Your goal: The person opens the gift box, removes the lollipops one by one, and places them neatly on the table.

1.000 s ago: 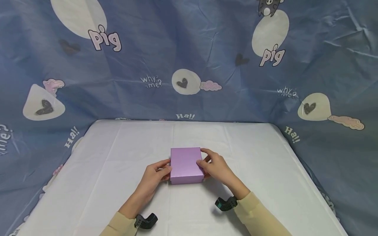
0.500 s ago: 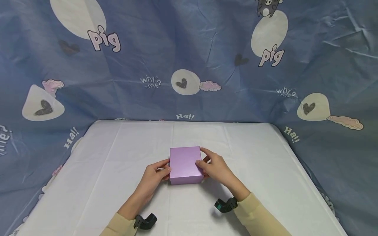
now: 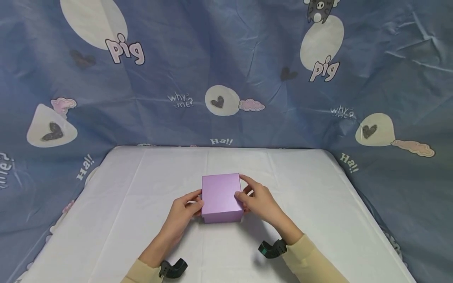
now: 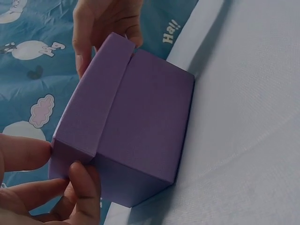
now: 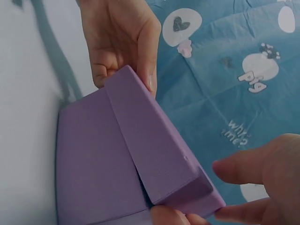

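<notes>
Box (image 3: 220, 196) on table (image 3: 311, 204), lid apparently pinched, left hand (image 3: 185, 212), right hand (image 3: 257, 199)

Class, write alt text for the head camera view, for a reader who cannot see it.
Two hands grip a small purple lidded box from either side on a white table: the left hand pinches its left edge, the right hand its right edge. A blue cartoon-print cloth with pigs and hearts hangs behind.

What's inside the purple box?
That can't be seen. The purple box has its lid on, covering the inside. The left hand and right hand pinch the lid's sides. Under the box lies the white tablecloth.
</notes>
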{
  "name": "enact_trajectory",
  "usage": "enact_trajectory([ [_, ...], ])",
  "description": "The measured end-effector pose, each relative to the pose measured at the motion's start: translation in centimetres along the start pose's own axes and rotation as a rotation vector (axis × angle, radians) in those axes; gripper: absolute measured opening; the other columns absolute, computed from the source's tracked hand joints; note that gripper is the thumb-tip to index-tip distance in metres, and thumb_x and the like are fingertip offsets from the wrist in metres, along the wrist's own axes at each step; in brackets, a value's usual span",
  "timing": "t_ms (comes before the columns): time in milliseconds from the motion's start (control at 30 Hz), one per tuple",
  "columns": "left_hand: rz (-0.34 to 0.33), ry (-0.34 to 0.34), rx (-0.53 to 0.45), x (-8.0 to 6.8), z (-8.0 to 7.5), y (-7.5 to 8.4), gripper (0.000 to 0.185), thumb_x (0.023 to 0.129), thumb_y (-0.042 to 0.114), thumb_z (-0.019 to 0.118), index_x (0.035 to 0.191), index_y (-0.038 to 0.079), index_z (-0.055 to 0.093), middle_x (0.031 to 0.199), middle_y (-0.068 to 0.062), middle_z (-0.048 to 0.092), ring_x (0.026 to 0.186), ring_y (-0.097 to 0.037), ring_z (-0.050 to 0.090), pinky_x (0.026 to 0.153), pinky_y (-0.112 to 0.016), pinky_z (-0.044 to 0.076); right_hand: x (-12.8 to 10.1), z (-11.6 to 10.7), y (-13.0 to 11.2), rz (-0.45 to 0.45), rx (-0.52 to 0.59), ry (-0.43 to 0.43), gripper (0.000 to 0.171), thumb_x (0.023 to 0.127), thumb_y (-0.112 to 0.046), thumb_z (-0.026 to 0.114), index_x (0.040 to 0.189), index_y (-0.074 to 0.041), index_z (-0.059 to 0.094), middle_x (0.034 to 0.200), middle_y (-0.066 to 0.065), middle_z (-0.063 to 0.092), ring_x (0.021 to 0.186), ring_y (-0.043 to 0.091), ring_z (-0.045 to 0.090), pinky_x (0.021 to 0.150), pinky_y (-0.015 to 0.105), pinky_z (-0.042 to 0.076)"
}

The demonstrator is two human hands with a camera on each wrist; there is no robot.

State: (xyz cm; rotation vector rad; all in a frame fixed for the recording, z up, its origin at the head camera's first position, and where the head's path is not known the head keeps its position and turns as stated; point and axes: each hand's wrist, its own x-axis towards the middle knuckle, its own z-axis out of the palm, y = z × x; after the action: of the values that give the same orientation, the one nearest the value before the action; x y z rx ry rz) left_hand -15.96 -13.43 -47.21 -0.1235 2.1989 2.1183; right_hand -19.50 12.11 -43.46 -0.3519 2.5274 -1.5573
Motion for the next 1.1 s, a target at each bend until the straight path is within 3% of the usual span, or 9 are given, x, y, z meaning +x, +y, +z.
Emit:
enact_trajectory([
  [300, 0.097, 0.025, 0.076, -0.8, -0.2, 0.6, 0.046, 0.095, 0.003, 0.066, 0.139, 0.003, 0.058, 0.112, -0.012, 0.058, 0.085, -0.019, 0.059, 0.075, -0.029, 0.058, -0.6, -0.3, -1.3, -0.071, -0.146, 0.044, 0.065, 0.093, -0.027, 0.071, 0.152, -0.024, 0.045, 0.093, 0.0, 0.065, 0.063, 0.015, 0.064, 0.055, 0.033, 0.052],
  [567, 0.304, 0.119, 0.271, -1.8, -0.1, 1.9, 0.047, 0.097, 0.01, 0.066, 0.143, 0.015, 0.058, 0.11, -0.005, 0.061, 0.096, -0.017, 0.06, 0.075, -0.025, 0.053, -1.5, -0.4, -2.5, -0.125, -0.174, 0.056, 0.069, 0.093, -0.029, 0.072, 0.155, -0.031, 0.04, 0.102, -0.003, 0.068, 0.08, 0.019, 0.065, 0.067, 0.035, 0.053],
  [733, 0.416, 0.143, 0.319, -2.1, -0.2, 2.2, 0.048, 0.099, 0.02, 0.066, 0.146, 0.015, 0.055, 0.114, -0.003, 0.061, 0.1, -0.014, 0.059, 0.075, -0.025, 0.053, -2.0, -0.4, -3.0, -0.127, -0.164, 0.053, 0.071, 0.094, -0.033, 0.071, 0.156, -0.035, 0.036, 0.115, -0.004, 0.068, 0.089, 0.014, 0.065, 0.072, 0.035, 0.055],
  [900, 0.455, 0.139, 0.341, -2.2, 0.0, 2.3, 0.052, 0.1, 0.022, 0.064, 0.149, 0.012, 0.05, 0.123, -0.002, 0.059, 0.108, -0.013, 0.058, 0.08, -0.029, 0.054, -2.4, -0.3, -3.5, -0.143, -0.127, 0.061, 0.073, 0.094, -0.033, 0.071, 0.157, -0.036, 0.033, 0.128, -0.002, 0.064, 0.095, 0.01, 0.067, 0.079, 0.038, 0.057],
  [1100, 0.522, 0.097, 0.338, -2.5, 0.1, 2.1, 0.059, 0.103, 0.023, 0.059, 0.157, 0.018, 0.036, 0.136, -0.003, 0.051, 0.124, -0.019, 0.051, 0.091, -0.038, 0.055, -2.8, -0.1, -4.1, -0.161, -0.039, 0.052, 0.075, 0.096, -0.033, 0.07, 0.156, -0.043, 0.028, 0.135, 0.001, 0.06, 0.108, 0.014, 0.067, 0.091, 0.045, 0.056],
])
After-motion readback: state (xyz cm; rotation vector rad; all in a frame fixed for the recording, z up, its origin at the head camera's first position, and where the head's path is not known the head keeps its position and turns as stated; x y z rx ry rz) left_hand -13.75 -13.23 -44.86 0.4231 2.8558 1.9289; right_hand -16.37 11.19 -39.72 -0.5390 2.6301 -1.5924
